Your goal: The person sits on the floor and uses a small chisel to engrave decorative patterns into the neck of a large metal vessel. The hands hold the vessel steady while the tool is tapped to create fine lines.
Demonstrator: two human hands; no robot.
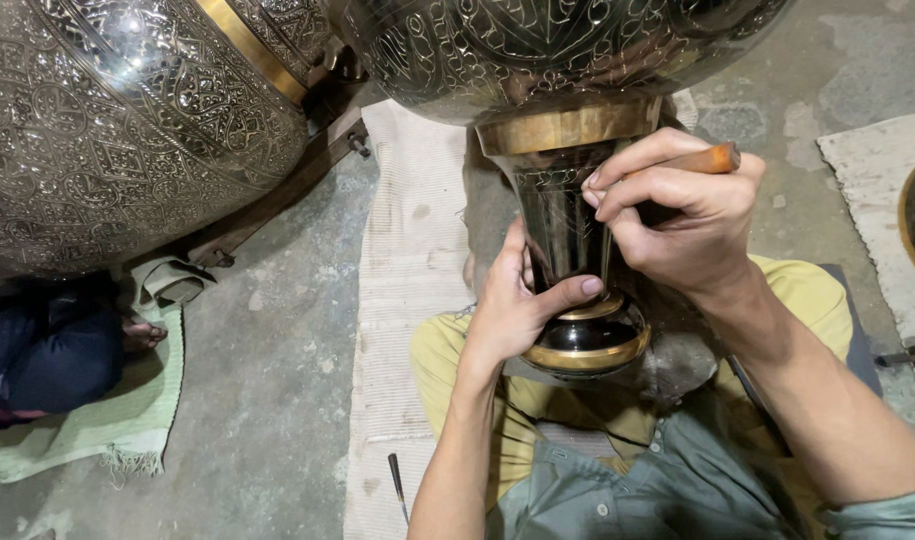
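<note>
vase point(567, 240): glossy dark metal, engraved, with polished brass bands
tool point(712, 158): smooth reddish wooden handle, at 1 o'clock from the vase stem
big vessel point(107, 130): shiny engraved metal, at 10 o'clock
mat point(407, 280): coarse ribbed off-white cloth
floor point(277, 380): rough matt grey concrete
green cloth point(127, 425): soft, fringed

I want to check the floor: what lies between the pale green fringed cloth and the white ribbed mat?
Head view: only bare grey concrete floor separates green cloth and white mat.
</note>
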